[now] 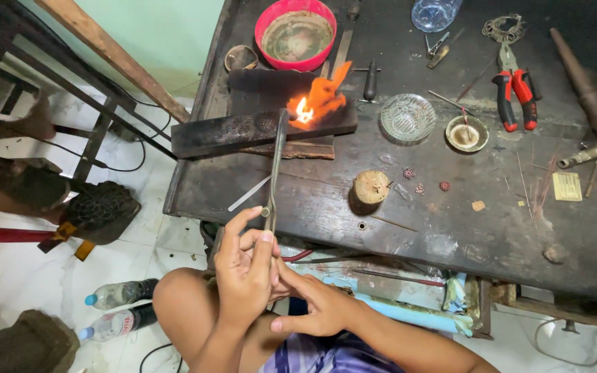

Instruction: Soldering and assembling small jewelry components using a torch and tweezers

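My left hand [245, 266] grips the near end of a long thin metal blowtorch pipe [276, 166]. The pipe's far tip points at an orange flame [318, 102] burning on a charred black block [264, 130] on the dark workbench. My right hand [316, 304] sits just below and right of the left hand, its fingers touching the left hand's fingers near the pipe's end. Whether it holds anything is hidden.
On the dark workbench [450, 228] are a red bowl [296, 34], a glass dish [408, 117], a small metal cup [466, 133], red-handled pliers [516, 90], a wooden stump [371, 188] and small red beads [443, 185]. Plastic bottles [115, 307] lie on the tiled floor at left.
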